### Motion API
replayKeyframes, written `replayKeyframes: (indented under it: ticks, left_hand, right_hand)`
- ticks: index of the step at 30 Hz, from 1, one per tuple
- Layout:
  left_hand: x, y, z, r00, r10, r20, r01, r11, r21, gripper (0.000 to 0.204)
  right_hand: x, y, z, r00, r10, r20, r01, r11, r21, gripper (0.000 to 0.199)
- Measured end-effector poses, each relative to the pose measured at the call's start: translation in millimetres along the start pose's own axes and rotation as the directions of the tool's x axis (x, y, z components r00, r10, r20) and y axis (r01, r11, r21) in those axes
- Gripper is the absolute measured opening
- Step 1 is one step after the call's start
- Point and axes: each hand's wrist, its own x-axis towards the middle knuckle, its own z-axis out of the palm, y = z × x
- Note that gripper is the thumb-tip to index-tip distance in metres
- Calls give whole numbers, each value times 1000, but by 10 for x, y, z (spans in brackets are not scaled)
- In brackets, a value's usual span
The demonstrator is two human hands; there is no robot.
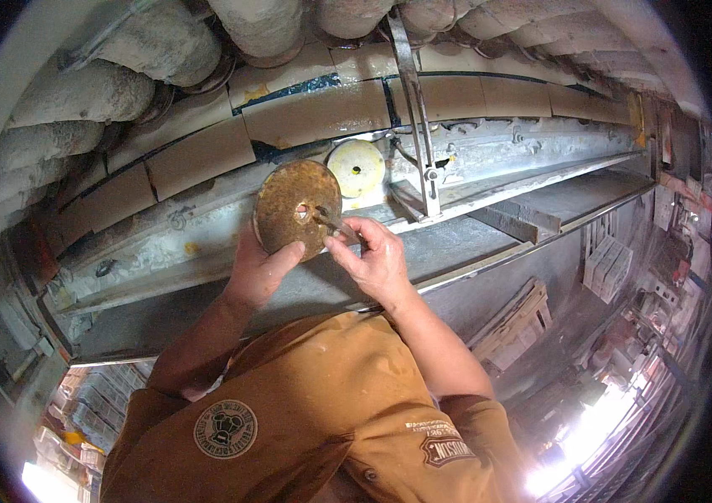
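My left hand (257, 272) is closed on the lower rim of a round brown disc (280, 189), its thumb pressed on the near face. The disc is rough, looks rusty, and has a small hole near its middle. Between the fingers and thumb of my right hand (381, 260) is a short dark metal tool (339, 225); its tip lies against the disc just beside the hole. I cannot make out what kind of tool it is. Behind the brown disc, to its right, stands a pale yellow-white disc (357, 170) with a dark centre hole, partly covered by it.
Big dusty cylinders (159, 42) hang overhead, above a row of beige panels (314, 113). Right of the discs, a metal upright (412, 109) comes down to the long ledge (532, 178). Below runs a grey metal trough (448, 243) with a crosspiece. Wooden pallets (515, 323) lie lower right.
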Motion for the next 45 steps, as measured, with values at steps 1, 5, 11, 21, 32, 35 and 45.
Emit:
replayKeyframes:
  ticks: [1,5,11,21,32,35,45]
  left_hand:
    - [5,4,-15,1000,-11,15,11,1000,-7,39]
    - [7,-5,-97,995,-94,45,89,992,92,52]
    - [16,-256,-171,992,-119,-43,120,993,21,53]
    - [85,-195,-165,990,-138,-12,124,923,-365,58]
    - [126,-109,-240,983,-178,50,185,942,-280,57]
    - [101,-121,-231,982,-180,56,188,955,-230,58]
    - [106,-256,-282,963,-245,109,267,911,-313,63]
  right_hand:
    - [12,26,6,998,-59,-10,58,997,-56,19]
    - [10,109,17,990,-126,58,133,983,-128,19]
    - [24,78,1,977,-193,85,206,961,-182,17]
    - [83,392,112,867,314,387,-498,535,683,15]
    - [210,347,7,812,178,556,-574,71,816,16]
    - [230,287,-10,805,184,564,-580,46,813,19]
    - [158,317,-74,818,223,530,-556,71,828,23]
